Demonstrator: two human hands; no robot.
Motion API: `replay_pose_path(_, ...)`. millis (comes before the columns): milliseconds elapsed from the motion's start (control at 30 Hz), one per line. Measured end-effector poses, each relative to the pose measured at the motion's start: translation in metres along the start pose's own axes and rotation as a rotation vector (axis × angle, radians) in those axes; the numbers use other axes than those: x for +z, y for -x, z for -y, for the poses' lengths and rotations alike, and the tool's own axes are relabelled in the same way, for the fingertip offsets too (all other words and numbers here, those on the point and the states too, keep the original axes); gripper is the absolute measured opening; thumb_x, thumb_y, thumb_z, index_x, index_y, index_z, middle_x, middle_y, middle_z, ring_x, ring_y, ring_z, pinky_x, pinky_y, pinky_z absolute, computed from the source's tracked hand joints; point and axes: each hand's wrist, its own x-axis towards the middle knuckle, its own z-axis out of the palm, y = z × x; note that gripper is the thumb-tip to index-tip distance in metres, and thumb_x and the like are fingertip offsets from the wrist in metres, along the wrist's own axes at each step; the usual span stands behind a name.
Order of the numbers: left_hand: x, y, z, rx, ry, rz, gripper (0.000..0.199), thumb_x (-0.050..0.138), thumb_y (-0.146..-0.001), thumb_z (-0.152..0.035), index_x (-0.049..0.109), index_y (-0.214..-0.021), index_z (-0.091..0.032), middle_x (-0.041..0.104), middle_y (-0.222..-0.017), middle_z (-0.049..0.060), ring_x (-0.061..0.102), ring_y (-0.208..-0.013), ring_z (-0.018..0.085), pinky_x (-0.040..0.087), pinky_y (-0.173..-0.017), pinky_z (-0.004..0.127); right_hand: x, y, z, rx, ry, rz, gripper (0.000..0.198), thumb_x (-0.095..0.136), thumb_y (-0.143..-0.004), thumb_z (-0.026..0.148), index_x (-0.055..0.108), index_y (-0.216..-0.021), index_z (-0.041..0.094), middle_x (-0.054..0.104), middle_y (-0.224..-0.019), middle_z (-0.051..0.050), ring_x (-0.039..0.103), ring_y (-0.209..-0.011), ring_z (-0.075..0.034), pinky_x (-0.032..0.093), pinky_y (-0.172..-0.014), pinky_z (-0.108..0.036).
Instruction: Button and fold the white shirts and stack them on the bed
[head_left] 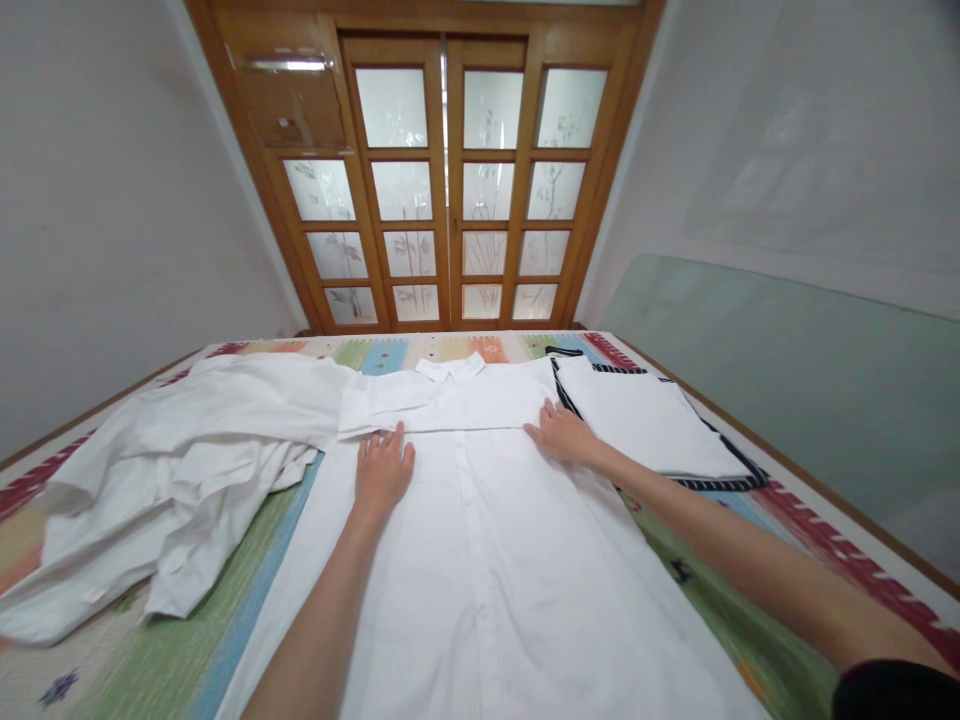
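A white button-up shirt (510,560) lies spread front side up, its collar (454,367) at the far end. Across its chest runs a flat folded sleeve (457,405) with a straight lower edge. My left hand (384,470) rests palm down on the shirt, fingers apart, fingertips at the left part of that edge. At the right end of the sleeve, my right hand (564,433) lies with spread fingers touching the fabric near the shirt's side. Neither hand holds anything that I can see.
A rumpled white garment (187,450) lies on the left, meeting the shirt's edge. Folded white cloth with black-and-white striped trim (645,415) sits to the right. Beneath is a multicoloured patterned cover (172,640). A pale green panel (787,370) stands along the right wall; wooden glazed doors (450,155) stand beyond.
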Motion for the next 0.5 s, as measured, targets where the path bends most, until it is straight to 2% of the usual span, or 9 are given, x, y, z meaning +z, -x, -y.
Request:
replay_pose_path(133, 0.001, 0.0, 0.001, -0.003, 0.005, -0.017, 0.055, 0.035, -0.094, -0.03, 0.044, -0.143, -0.009, 0.062, -0.13, 0.016, 0.05, -0.128, 0.031, 0.034, -0.109, 0.047, -0.002, 0.023, -0.005, -0.097, 0.079, -0.093, 0.053, 0.036, -0.095, 0.03, 0.047, -0.134, -0.002, 0.036, -0.149, -0.028, 0.041, -0.134, -0.032, 0.032, -0.109, -0.04)
replay_pose_path(233, 0.001, 0.0, 0.001, -0.005, 0.011, -0.016, 0.055, 0.035, -0.094, -0.031, 0.045, -0.142, -0.007, 0.062, -0.13, 0.016, 0.049, -0.128, 0.031, 0.034, -0.109, 0.045, -0.008, 0.031, -0.008, -0.069, 0.129, -0.167, 0.044, 0.039, -0.089, 0.015, 0.051, -0.13, 0.002, 0.04, -0.147, -0.026, 0.051, -0.121, -0.032, 0.041, -0.097, -0.04)
replay_pose_path(367, 0.001, -0.001, 0.001, -0.009, 0.014, -0.021, 0.053, 0.035, -0.094, -0.031, 0.047, -0.14, -0.009, 0.063, -0.129, 0.015, 0.049, -0.128, 0.031, 0.035, -0.108, 0.045, -0.018, 0.026, -0.009, -0.009, 0.178, -0.241, 0.036, 0.034, -0.09, 0.009, 0.059, -0.117, 0.01, 0.058, -0.122, -0.022, 0.053, -0.108, -0.031, 0.043, -0.085, -0.039)
replay_pose_path(500, 0.001, -0.001, 0.002, 0.008, 0.016, -0.028, 0.053, 0.035, -0.094, -0.031, 0.048, -0.14, -0.007, 0.063, -0.129, 0.017, 0.051, -0.126, 0.031, 0.036, -0.107, 0.046, -0.022, 0.014, -0.005, -0.118, 0.243, -0.272, 0.036, 0.035, -0.091, 0.006, 0.057, -0.119, 0.01, 0.059, -0.114, -0.02, 0.052, -0.104, -0.029, 0.041, -0.082, -0.037)
